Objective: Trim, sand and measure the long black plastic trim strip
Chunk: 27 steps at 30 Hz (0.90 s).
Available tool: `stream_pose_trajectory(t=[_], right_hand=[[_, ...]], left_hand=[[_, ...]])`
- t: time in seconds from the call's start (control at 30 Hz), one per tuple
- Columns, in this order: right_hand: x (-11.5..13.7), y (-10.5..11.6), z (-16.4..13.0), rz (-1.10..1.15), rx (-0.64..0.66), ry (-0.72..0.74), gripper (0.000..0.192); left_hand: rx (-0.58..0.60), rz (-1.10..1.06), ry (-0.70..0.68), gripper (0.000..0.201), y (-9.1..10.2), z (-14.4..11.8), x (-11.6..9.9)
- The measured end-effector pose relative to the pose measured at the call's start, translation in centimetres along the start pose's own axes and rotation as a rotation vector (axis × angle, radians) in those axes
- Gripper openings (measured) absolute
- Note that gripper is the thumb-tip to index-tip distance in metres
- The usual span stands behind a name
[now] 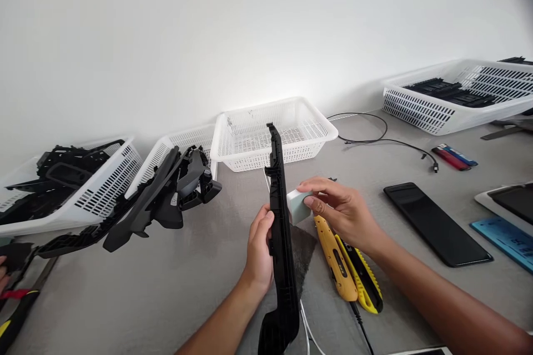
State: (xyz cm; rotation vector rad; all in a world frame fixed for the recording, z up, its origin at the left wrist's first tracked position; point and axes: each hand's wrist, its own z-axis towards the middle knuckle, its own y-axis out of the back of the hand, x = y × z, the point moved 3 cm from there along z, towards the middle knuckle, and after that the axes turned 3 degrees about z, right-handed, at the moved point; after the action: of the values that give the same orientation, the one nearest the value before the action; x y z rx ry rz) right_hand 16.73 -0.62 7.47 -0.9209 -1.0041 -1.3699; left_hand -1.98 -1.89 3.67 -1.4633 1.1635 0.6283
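Note:
My left hand (260,249) grips a long black plastic trim piece (280,222) near its middle, and the piece stands almost upright. Between the fingers and thumb of my right hand (339,208) is a small white and pale green block (298,206), like a sponge or eraser. The block is against or very close to the right edge of the trim piece; whether they touch I cannot tell. Below my right hand lie a yellow corded tool (336,260) and a yellow utility knife (361,277). Part of a dark sheet (303,252) shows behind the trim piece.
An open white basket (237,163) stands behind my hands. Black plastic parts fill baskets at left (100,194) and right (420,113). A black phone (435,223), lighters (453,156) and a cable (400,141) lie rightward. Another person's hand (3,274) shows at far left.

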Motion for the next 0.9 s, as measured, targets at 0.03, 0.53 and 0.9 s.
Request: stream_pose_trajectory(t=[0.03, 0.53, 0.9], right_hand=[[0.0, 0.0, 0.0, -0.001, -0.007, -0.007, 0.026], [-0.4, 1.4, 0.4, 0.252, -0.232, -0.127, 0.03], [-0.9, 1.8, 1.0, 0.409, -0.218, -0.282, 0.032]], left_hand=[[0.0, -0.009, 0.003, 0.04, 0.0, 0.0, 0.0], [-0.03, 0.039, -0.013, 0.039, 0.1, -0.1, -0.3], [-0.035, 0.08, -0.016, 0.042, 0.2, 0.0, -0.4]])
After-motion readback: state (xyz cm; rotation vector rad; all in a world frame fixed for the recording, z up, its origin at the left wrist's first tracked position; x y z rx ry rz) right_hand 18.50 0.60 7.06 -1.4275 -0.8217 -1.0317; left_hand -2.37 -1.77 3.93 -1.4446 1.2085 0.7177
